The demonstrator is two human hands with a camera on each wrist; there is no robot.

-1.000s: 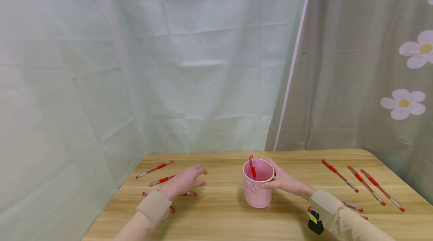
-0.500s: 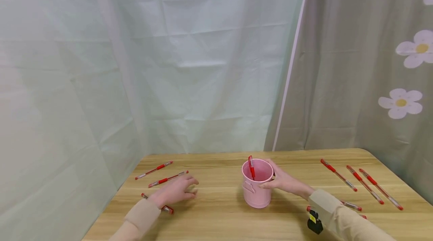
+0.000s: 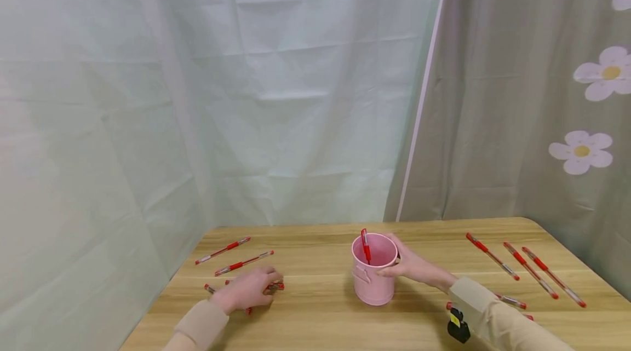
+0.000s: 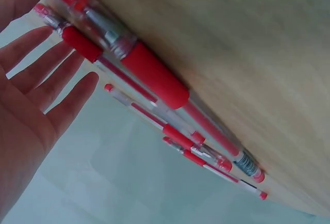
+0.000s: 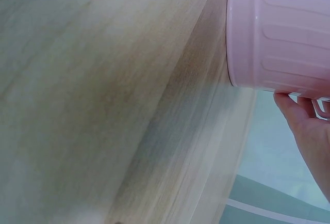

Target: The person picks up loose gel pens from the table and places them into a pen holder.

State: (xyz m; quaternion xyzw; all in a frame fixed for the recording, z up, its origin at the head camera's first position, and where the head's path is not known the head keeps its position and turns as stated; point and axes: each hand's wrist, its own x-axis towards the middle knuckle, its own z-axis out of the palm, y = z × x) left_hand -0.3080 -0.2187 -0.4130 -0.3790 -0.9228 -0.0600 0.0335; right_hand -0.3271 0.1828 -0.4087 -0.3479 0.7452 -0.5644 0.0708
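My left hand [image 3: 246, 288] is low over the left of the table, its fingertips at the capped end of a red gel pen [image 3: 276, 286]. In the left wrist view the fingers are loosely spread beside that gel pen [image 4: 82, 43], and a nearer gel pen [image 4: 154, 74] lies alongside. Toward the middle, my right hand [image 3: 416, 266] holds a pink pail [image 3: 374, 285] by its right side, thumb in front near the rim. The pail stands upright on the table, also seen in the right wrist view [image 5: 289, 33]. One red pen [image 3: 366, 244] leans inside it, cap end up.
Two more red pens, a farther one [image 3: 224, 250] and a closer one [image 3: 244, 263], lie at the back left. Several pens, such as this one [image 3: 532, 271], lie at the right. A small black object [image 3: 458, 326] shows by the right sleeve. Curtains hang behind the wooden table [image 3: 315, 323].
My left hand has moved left and then down toward a pen on the table, exposing the pens behind it. The right hand and the pail have stayed in place.
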